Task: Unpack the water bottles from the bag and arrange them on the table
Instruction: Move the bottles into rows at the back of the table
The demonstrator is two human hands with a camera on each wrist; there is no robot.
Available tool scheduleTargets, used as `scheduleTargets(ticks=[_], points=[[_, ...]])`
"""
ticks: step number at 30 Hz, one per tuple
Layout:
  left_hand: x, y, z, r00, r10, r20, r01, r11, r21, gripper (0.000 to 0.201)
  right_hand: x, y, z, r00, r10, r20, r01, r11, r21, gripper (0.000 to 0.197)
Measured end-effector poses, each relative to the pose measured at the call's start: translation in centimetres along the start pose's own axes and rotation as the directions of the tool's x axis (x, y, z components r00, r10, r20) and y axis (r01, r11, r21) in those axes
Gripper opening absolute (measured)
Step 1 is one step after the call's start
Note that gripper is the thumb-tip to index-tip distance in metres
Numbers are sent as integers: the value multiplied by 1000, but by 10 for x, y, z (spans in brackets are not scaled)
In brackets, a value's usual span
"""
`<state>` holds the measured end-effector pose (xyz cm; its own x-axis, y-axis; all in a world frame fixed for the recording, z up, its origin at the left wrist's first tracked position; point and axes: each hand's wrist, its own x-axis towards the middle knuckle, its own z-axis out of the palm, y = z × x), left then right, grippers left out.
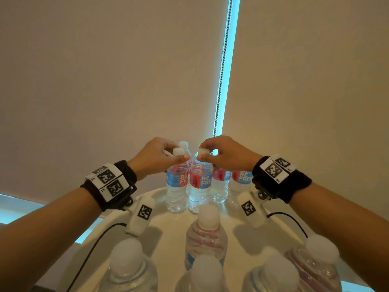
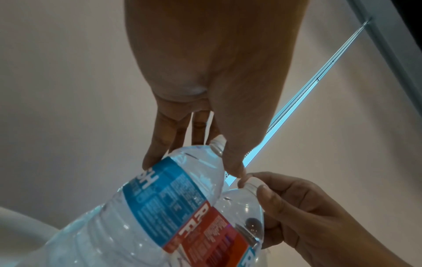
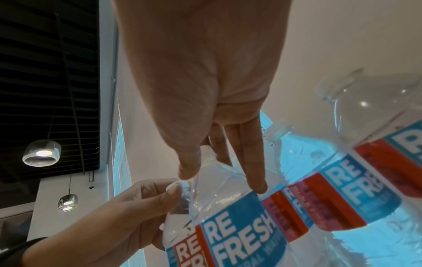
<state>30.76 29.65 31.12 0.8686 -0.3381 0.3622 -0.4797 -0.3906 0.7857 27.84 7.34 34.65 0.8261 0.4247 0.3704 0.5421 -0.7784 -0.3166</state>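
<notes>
Clear water bottles with red and blue labels stand on a round white table (image 1: pixel 160 228). At the far side my left hand (image 1: pixel 177 154) pinches the white cap of one upright bottle (image 1: pixel 177 186). My right hand (image 1: pixel 204 154) pinches the cap of the bottle (image 1: pixel 199 186) right beside it; the two bottles touch. In the left wrist view my left hand (image 2: pixel 194 168) has thumb and fingers round the neck of its bottle (image 2: pixel 160 198). In the right wrist view my right hand (image 3: pixel 223 180) grips the top of its bottle (image 3: pixel 237 234). No bag is in view.
More labelled bottles (image 1: pixel 220 182) stand behind and to the right of the held pair. Several bottles with white caps (image 1: pixel 205 234) stand close to me at the table's near side. A pale roller blind (image 1: pixel 105 81) with a bead chain (image 1: pixel 222 66) hangs just past the table.
</notes>
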Motion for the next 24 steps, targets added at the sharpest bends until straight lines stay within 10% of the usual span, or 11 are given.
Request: scheduleTargets(ticks=[12,24], points=[[6,-5,5,1000,-17,4,17,999,-39,10,9,16,13,999,41,-3,-41,999,-26,29],[1,-9,-6,994,20,-107,-11,997,80,42,-9,11,-7,986,170,1,-168,977,128,48]])
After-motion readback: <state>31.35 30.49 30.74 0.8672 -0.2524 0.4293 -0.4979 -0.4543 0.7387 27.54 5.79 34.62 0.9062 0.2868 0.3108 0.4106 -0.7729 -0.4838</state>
